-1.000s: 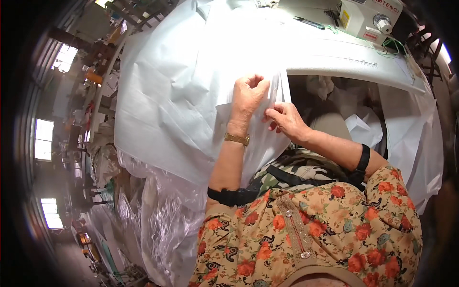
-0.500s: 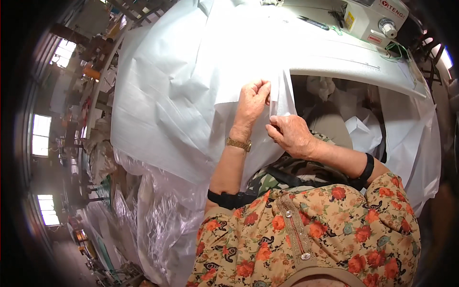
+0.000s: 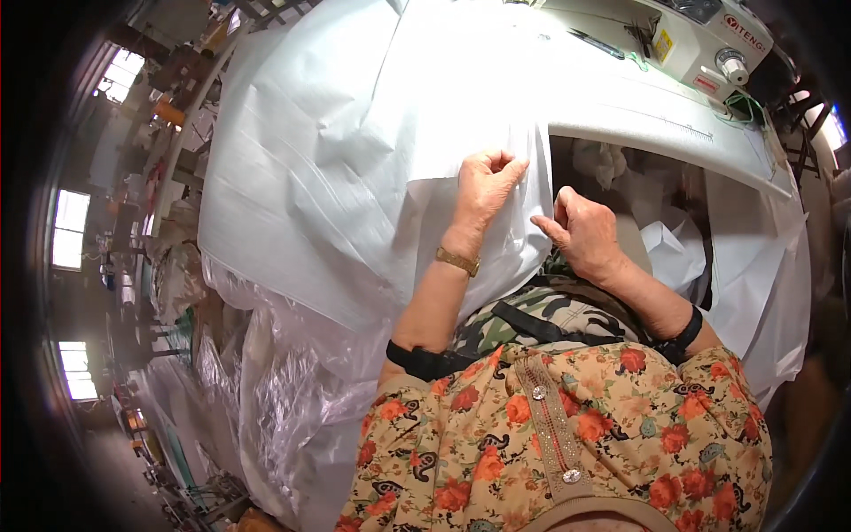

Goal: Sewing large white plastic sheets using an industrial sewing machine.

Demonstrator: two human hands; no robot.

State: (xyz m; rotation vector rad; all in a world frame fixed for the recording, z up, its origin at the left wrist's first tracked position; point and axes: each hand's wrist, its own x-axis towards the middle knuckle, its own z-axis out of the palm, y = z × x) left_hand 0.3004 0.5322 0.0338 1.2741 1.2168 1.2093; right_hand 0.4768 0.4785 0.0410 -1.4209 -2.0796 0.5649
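Note:
A large sheet of white woven sacking drapes over the sewing table and hangs down toward my lap. My left hand, with a gold watch at the wrist, pinches the sheet's hanging right edge between curled fingers. My right hand grips the same edge just below and to the right, thumb and forefinger pressed on the fabric. Both hands sit close together, a few centimetres apart, below the table's front rim.
A white industrial sewing machine stands at the far right of the table. More white sacking hangs on the right. Clear crumpled plastic piles up at my left. Cluttered workshop benches and windows lie far left.
Both hands have slid down and to the right along the fabric edge. The sheet has shifted with them, and the sewing machine shows more fully at the top right.

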